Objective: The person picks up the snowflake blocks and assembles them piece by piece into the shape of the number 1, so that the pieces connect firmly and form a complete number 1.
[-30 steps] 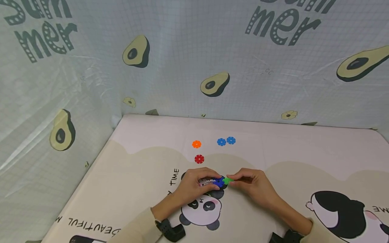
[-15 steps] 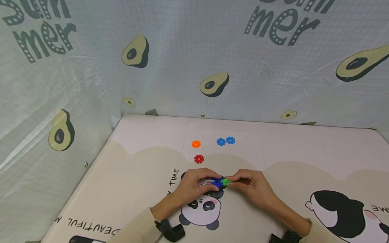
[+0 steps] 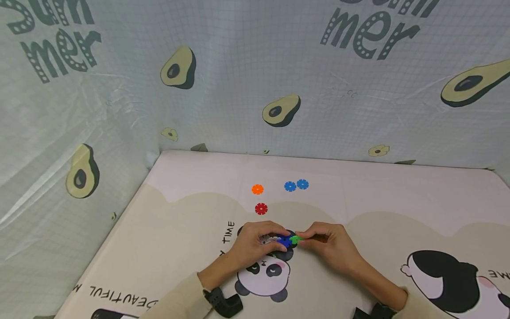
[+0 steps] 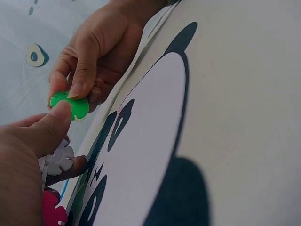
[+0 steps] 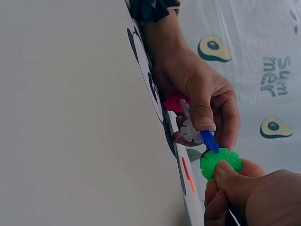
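Observation:
My left hand (image 3: 255,241) grips a short chain of notched plastic snowflake discs. In it are a blue disc (image 3: 284,240), a white disc (image 5: 190,132) and a pinkish-red disc (image 5: 174,102), the last beside the palm. Between thumb and fingers, my right hand (image 3: 336,246) pinches a green disc (image 5: 209,165). The green disc meets the blue one edge to edge at an angle; how deep their slots sit in each other cannot be seen. In the left wrist view, the left thumb overlaps the green disc and hides the blue one.
Beyond the hands lie loose discs on the printed tablecloth (image 3: 199,212): a red disc (image 3: 261,208), an orange disc (image 3: 257,189) and two light blue discs (image 3: 290,186) side by side. An avocado-print curtain (image 3: 231,66) hangs behind the table's far edge.
The green and blue discs have shifted very slightly left, and the green one is turned a little. Both hands keep their holds; the loose discs stay put.

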A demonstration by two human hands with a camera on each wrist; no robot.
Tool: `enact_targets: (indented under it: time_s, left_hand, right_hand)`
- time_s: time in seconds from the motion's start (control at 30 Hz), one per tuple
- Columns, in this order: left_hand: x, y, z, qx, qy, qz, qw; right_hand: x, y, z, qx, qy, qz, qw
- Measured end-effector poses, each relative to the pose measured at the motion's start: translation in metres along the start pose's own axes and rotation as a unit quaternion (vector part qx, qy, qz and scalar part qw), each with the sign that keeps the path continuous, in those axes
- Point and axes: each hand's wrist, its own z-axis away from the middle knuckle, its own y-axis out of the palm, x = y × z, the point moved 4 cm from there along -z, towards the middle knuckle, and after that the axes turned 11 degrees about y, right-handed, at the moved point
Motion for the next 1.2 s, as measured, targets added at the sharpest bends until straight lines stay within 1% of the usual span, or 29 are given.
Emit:
enact_targets:
  time_s: [0.1,0.13,0.3,0.37,0.47,0.63,0.7,0.77,0.9,1.03,1.1,1.2]
  left_hand:
    - [0.010,0.003,0.005,-0.003,0.005,-0.002,1.0000]
    - [0.010,0.003,0.005,-0.003,0.006,-0.005,1.0000]
    - [-0.008,-0.001,-0.003,-0.008,0.000,-0.001,1.0000]
    - [-0.010,-0.002,-0.004,-0.008,0.002,0.000,1.0000]
    - [-0.003,0.000,-0.002,-0.007,0.007,-0.005,0.9999]
    - [0.011,0.003,0.005,0.000,-0.011,-0.006,0.9999]
    - [0.014,0.003,0.006,0.003,-0.018,-0.007,0.9998]
    - [0.014,0.003,0.006,0.004,-0.020,-0.007,0.9998]
    - [0.014,0.003,0.006,0.002,-0.017,-0.003,0.9998]
    - [0.015,0.002,0.005,0.004,-0.011,-0.010,0.9999]
    - [0.015,0.001,0.006,0.008,-0.011,-0.024,0.9996]
    - [0.015,0.000,0.006,0.015,-0.013,-0.065,0.9977]
  right_hand:
    - [0.001,0.000,0.000,-0.001,-0.002,0.001,1.0000]
    - [0.001,0.000,0.000,-0.002,-0.003,0.001,1.0000]
    - [0.003,0.000,0.001,-0.005,-0.015,0.000,0.9999]
    - [0.003,0.001,0.001,-0.006,-0.023,0.003,0.9997]
    - [0.006,0.001,0.002,-0.007,-0.033,0.007,0.9994]
    - [0.022,0.004,0.004,-0.008,-0.036,0.015,0.9992]
    - [0.027,0.005,0.005,-0.009,-0.033,0.017,0.9993]
    - [0.026,0.005,0.005,-0.012,-0.027,0.019,0.9994]
    - [0.013,0.004,0.003,-0.020,-0.009,0.026,0.9994]
    - [0.002,0.002,0.000,-0.024,0.018,0.017,0.9994]
    - [0.000,0.001,0.000,-0.023,0.030,0.006,0.9993]
    - [-0.002,0.000,-0.001,-0.023,0.045,0.001,0.9987]
